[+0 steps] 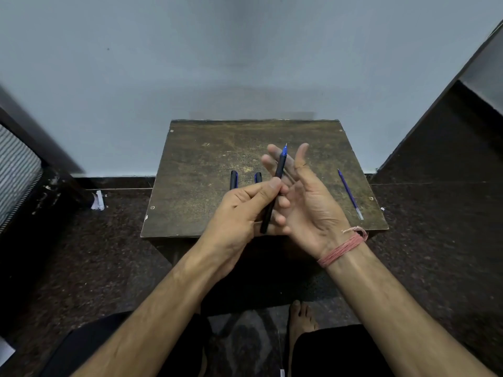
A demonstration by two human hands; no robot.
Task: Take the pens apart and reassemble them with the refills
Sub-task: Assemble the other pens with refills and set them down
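My left hand (239, 213) grips a black pen (275, 186) with a blue tip section, held upright and tilted, tip pointing away from me. My right hand (304, 197) is spread open just right of the pen, palm facing it, fingers behind the barrel and holding nothing. Two black pen parts lie on the small wooden table (206, 164) behind my left hand: a black piece with blue (233, 179) and another black cap-like piece (258, 177), both partly hidden by my fingers. A loose blue refill (350, 194) lies on the table's right side.
The small table stands against a pale wall on a dark speckled floor. A crumpled white paper (98, 201) lies on the floor at the left. Dark furniture flanks both sides. My bare foot (300, 319) shows below the table.
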